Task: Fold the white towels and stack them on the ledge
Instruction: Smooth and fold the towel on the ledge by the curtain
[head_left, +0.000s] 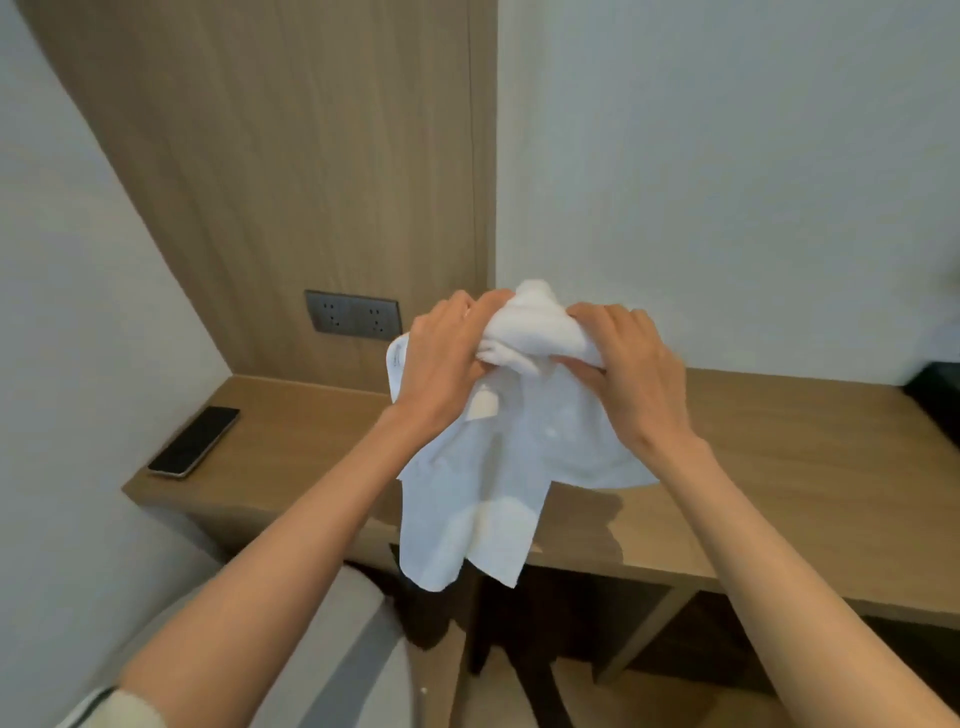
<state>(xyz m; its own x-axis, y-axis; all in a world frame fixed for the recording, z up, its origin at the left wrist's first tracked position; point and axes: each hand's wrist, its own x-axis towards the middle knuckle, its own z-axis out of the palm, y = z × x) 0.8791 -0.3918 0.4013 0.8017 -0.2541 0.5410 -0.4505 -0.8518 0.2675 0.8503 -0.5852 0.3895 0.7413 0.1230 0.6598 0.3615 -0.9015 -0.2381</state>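
Head view: left hand (441, 358) and right hand (623, 358) clutch a bunched white towel (493, 483) above the ledge (779, 441) — unfolded yet, nothing stacked; phone (195, 441) at nine o'clock.

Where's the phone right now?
Head view, far left: the phone lies flat at the left end of the ledge, below-left of the socket panel.

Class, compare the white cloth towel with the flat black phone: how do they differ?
The white cloth towel is bunched and hanging; the flat black phone lies level. The left hand and right hand grip the towel in the air; the phone rests untouched on the wooden ledge.
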